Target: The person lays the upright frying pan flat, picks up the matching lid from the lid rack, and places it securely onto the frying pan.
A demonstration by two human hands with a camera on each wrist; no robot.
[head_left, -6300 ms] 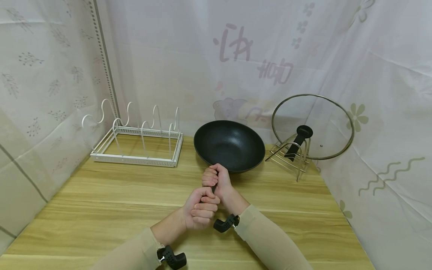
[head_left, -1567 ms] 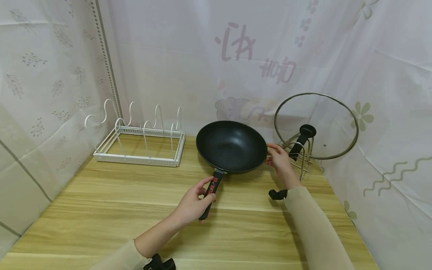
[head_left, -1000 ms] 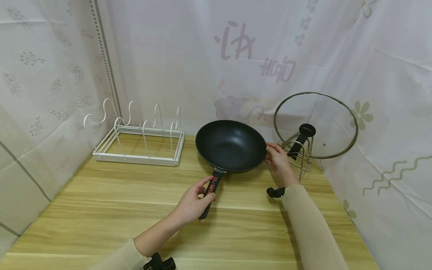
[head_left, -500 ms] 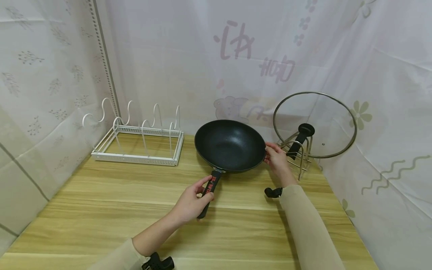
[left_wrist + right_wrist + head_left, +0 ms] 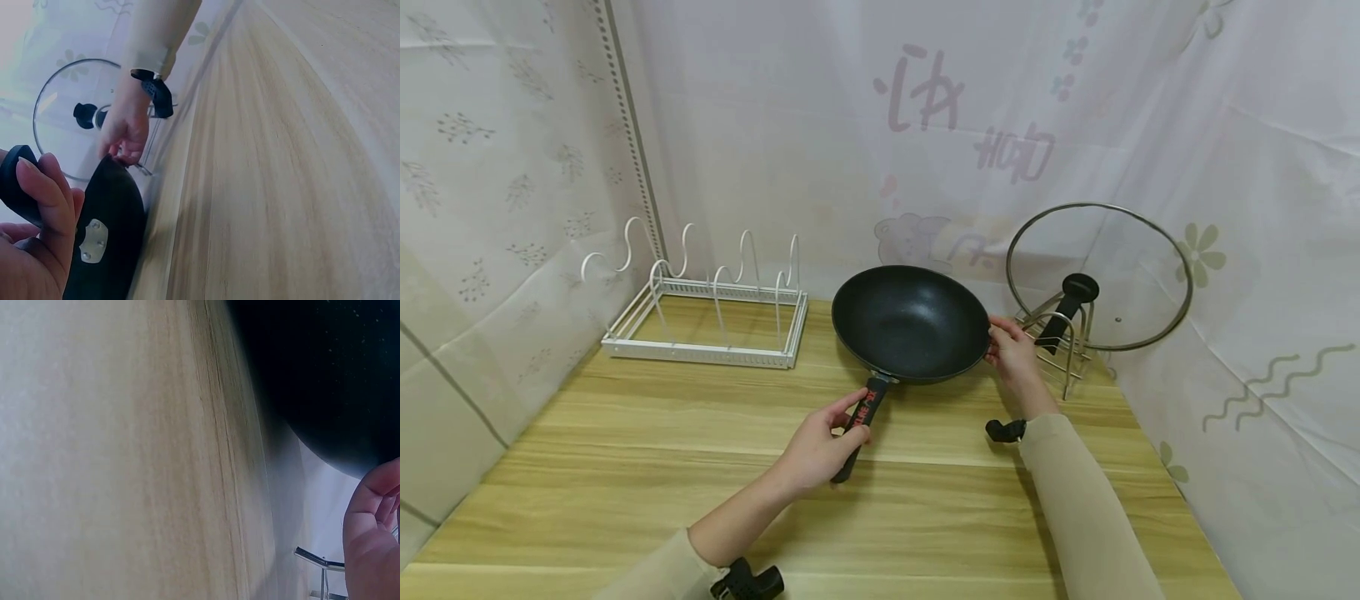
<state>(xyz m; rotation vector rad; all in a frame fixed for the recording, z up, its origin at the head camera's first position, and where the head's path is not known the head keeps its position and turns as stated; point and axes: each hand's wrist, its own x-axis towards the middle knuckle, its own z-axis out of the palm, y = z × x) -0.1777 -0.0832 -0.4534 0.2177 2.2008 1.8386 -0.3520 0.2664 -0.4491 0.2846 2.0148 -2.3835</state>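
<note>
Both hands are on the black wok (image 5: 910,321) right now, one at each end of the job. On my head feed the left hand (image 5: 816,450) has its thumb and fingers around the black handle (image 5: 862,412), the one with red lettering down it. The right hand (image 5: 1018,362) is pinching the rim on its own side, fingers bent in at the edge, so neither hand is spread wide.

The bowl lies ahead and a bit right of the left hand, and directly left of the right one, with its open side facing up and back at me. From the left wrist cam I can see the riveted metal bracket (image 5: 94,242) just past that hand, and the handle sits up off the wooden table (image 5: 685,433). Honestly can't tell from my feeds if the base is touching the wood.

Just past the right hand, on its outer side, there's a wire lid stand (image 5: 1070,367) with a glass lid (image 5: 1138,267) propped up on edge in it, black knob toward me. A white pan rack (image 5: 696,358) is well off ahead and left of the left hand. Printed curtain (image 5: 760,150) hangs behind everything, beyond both hands.
</note>
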